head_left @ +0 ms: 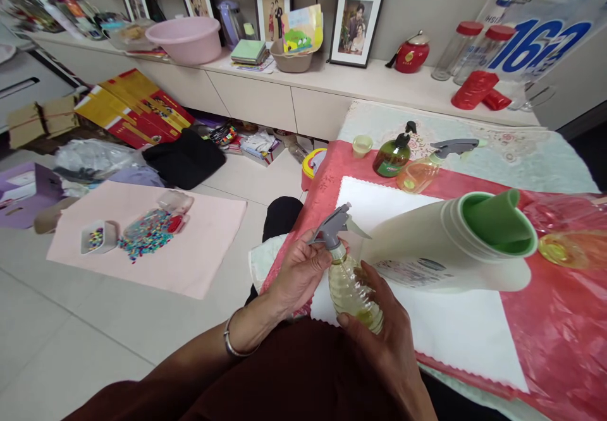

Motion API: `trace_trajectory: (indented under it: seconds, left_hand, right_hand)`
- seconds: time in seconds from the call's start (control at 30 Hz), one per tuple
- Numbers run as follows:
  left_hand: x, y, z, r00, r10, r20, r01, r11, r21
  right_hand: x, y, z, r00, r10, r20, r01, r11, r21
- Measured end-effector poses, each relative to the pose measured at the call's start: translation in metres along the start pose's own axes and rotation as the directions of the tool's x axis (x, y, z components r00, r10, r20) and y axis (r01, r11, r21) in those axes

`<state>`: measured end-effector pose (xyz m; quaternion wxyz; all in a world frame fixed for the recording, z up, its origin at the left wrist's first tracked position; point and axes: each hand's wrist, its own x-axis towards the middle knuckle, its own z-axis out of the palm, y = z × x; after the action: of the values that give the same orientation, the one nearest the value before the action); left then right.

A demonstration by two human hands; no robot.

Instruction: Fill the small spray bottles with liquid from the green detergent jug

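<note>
A clear spray bottle (349,288) with yellowish liquid and a grey trigger head (332,226) is held over the near edge of the table. My left hand (296,274) grips the grey head at the bottle's neck. My right hand (386,332) wraps around the bottle's ribbed body from below. The bottle tilts slightly, trigger pointing right. Beside it lies a large cream jug (427,250) on its side with a green funnel (497,222) in its mouth, resting on a white cloth (450,326).
On the red plastic table cover (564,332) stand a green pump bottle (392,155), a second spray bottle (427,169) lying down, and a small cup (361,145). A pink mat (190,250) with beads lies on the floor at left. Frames and a pink basin (184,38) line the back counter.
</note>
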<state>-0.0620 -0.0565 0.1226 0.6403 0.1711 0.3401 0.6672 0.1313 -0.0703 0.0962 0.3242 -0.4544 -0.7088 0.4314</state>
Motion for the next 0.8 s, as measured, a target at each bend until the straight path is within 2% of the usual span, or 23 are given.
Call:
trace_trajectory:
  seconds: [0.23, 0.37, 0.6, 0.8]
  left_hand:
    - [-0.0040, -0.0055, 0.0066, 1.000, 0.014, -0.006, -0.014, 0.999, -0.042]
    - [-0.0006, -0.0068, 0.0068, 0.999, 0.009, -0.031, -0.011, 0.998, -0.064]
    - [-0.0009, -0.0030, 0.0038, 1.000, 0.007, -0.014, -0.007, 0.999, -0.034]
    - [-0.0024, -0.0052, 0.0089, 0.999, 0.029, -0.018, -0.030, 0.999, -0.029]
  right_hand:
    - [-0.0001, 0.0014, 0.0054, 1.000, -0.006, -0.020, 0.007, 0.999, 0.033]
    - [0.0014, -0.0011, 0.0048, 1.000, -0.005, 0.007, 0.005, 0.999, 0.046]
    - [0.0009, 0.0021, 0.0048, 0.998, 0.055, 0.044, -0.061, 0.987, 0.149]
    - [0.0030, 0.0030, 0.0076, 1.000, 0.014, 0.020, -0.017, 0.991, 0.134]
